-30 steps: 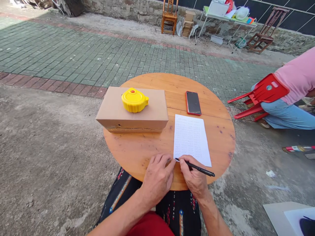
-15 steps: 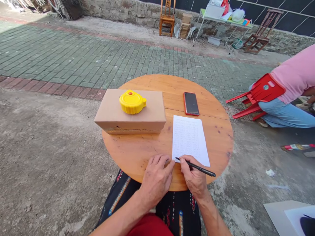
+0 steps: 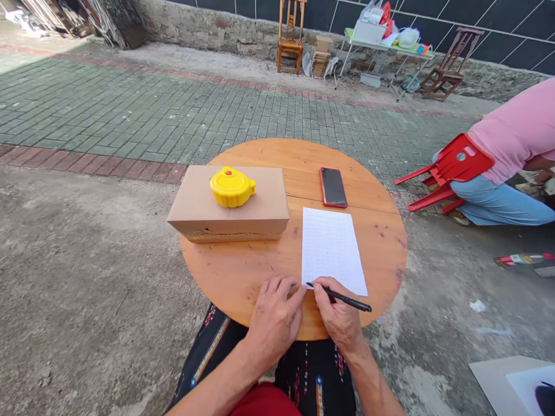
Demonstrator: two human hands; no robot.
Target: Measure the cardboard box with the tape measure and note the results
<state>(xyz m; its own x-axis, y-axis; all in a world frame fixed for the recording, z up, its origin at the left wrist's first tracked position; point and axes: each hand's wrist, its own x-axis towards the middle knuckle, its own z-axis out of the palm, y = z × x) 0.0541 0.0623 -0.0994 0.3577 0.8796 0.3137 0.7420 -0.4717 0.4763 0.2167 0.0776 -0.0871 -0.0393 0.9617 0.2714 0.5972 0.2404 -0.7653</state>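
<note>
In my right hand (image 3: 340, 312) is a black pen (image 3: 347, 298), pinched with its tip at the lower left corner of a white sheet of paper (image 3: 332, 248). Rows of small handwriting cover the sheet. My left hand (image 3: 277, 309) rests on the round wooden table (image 3: 243, 266), fingers loosely spread, holding nothing; its thumb side reaches the paper's lower left corner. Beyond it stands a closed brown cardboard box (image 3: 225, 231), and a yellow tape measure (image 3: 232, 188) with a red button lies on top. A phone (image 3: 333, 186) in a red case lies just past the paper.
To the right, a person in a pink top (image 3: 515, 130) bends beside a tilted red plastic stool (image 3: 463, 157). A bottle (image 3: 522, 260) lies on the ground. By the far wall stand wooden chairs (image 3: 290, 46) and a folding table (image 3: 390, 46) loaded with bags.
The pen tip and my right hand have shifted slightly left along the paper's bottom edge. My left hand stays in place. The whole view has tilted a little upward.
</note>
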